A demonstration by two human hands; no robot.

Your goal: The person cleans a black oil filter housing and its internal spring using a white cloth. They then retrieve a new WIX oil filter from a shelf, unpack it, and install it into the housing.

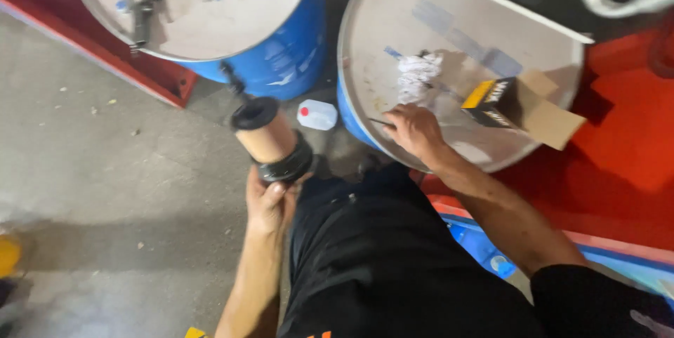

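Grey concrete floor (105, 169), stained, small bits of debris; red-painted floor section (625, 141) at right and a red edge behind the drums. Two blue drums with pale metal lids: left drum (281, 43) at top centre, right drum (435, 22) in front of the person. On the right drum lid: a crumpled white rag (418, 75), an opened black-and-yellow cardboard box (516, 106) with brown flaps out, and a dark flat item with a white edge at the far rim. A small white jug with a red cap (317, 115) sits on the floor between the drums. Person's black trousers fill the lower middle.

Left hand (270, 201) is closed around the black bottom end of a tan cylindrical filter (270, 138), held tilted over the floor, black top cap pointing toward the left drum. Right hand (415, 131) rests on the near rim of the right drum lid, fingers curled, pinching a thin dark object too small to identify, just below the rag.
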